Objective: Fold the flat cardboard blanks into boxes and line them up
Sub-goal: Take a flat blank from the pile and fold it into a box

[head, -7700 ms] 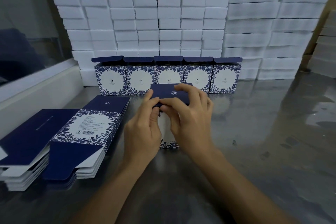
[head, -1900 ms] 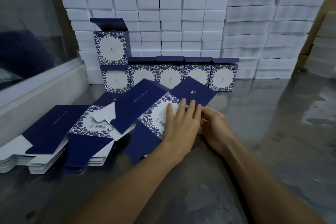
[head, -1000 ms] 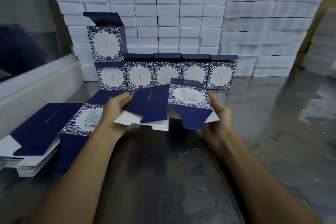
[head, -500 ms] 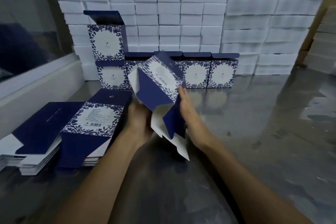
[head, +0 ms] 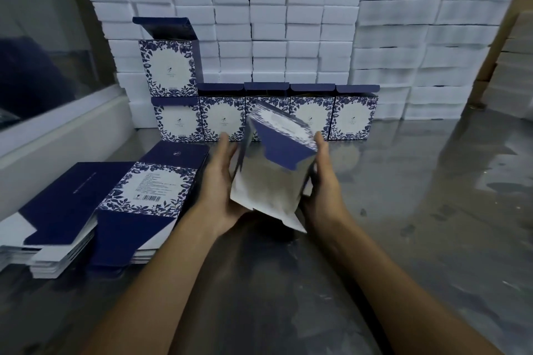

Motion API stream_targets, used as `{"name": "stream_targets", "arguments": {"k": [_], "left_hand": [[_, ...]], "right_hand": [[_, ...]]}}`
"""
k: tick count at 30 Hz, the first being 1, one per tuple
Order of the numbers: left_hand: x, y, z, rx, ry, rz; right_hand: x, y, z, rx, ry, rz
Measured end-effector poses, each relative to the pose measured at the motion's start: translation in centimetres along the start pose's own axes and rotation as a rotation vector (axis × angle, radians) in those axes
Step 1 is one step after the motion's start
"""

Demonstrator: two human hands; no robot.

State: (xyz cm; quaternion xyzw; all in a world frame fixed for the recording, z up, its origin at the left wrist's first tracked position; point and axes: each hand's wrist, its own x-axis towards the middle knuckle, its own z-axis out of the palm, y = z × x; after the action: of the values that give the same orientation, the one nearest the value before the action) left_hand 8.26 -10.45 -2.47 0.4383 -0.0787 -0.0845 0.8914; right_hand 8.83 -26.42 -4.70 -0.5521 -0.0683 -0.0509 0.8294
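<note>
The blank (head: 274,170) is half popped open now, held tilted over the desk (head: 403,210) in front of the row of finished boxes (head: 265,115). It's motion-blurred: navy flap up top, white insides facing the camera. The left hand (head: 219,181) cups its left side and the right hand (head: 323,181) grips the right edge. Half a second back it stood more on edge, the right hand flat against it.
</note>
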Motion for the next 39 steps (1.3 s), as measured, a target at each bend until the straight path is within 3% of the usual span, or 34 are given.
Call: {"name": "stream_targets", "arguments": {"k": [5, 8, 11, 15, 20, 25, 28, 33, 37, 39], "left_hand": [[0.5, -0.2, -0.6, 0.232, 0.208, -0.054], [0.8, -0.1, -1.7, 0.293, 0.357, -0.030], [0.8, 0.3, -2.4, 0.375, 0.440, -0.031], [0.8, 0.4, -2.4, 0.326, 0.424, -0.037], [0.4, -0.1, -0.8, 0.344, 0.223, -0.034], [0.0, -0.3, -0.1, 0.382, 0.002, 0.139], [-0.2, -0.7, -0.7, 0.499, -0.084, 0.314], [-0.4, -0.8, -1.2, 0.631, 0.053, 0.305], [-0.1, -0.1, -1.4, 0.343, 0.268, 0.247], [0.2, 0.2, -1.6, 0.332, 0.335, 0.266]], "right_hand": [[0.2, -1.4, -1.5, 0.380, 0.183, 0.192], [0.3, -1.7, -3.4, 0.686, 0.146, 0.238], [-0.3, -2.3, -4.0, 0.765, 0.102, 0.270], [-0.2, -2.1, -3.5, 0.690, 0.076, 0.272], [-0.3, -1.9, -1.7, 0.415, 0.013, 0.160], [-0.9, -1.0, -0.8, -0.233, -0.110, -0.088], [-1.0, -0.6, -1.2, -0.352, -0.155, -0.148], [-1.0, -1.3, -1.1, -0.274, 0.011, -0.008], [-0.9, -2.3, -1.2, -0.021, 0.122, 0.035], [-0.8, -2.6, -1.3, 0.057, 0.131, 0.048]]}}
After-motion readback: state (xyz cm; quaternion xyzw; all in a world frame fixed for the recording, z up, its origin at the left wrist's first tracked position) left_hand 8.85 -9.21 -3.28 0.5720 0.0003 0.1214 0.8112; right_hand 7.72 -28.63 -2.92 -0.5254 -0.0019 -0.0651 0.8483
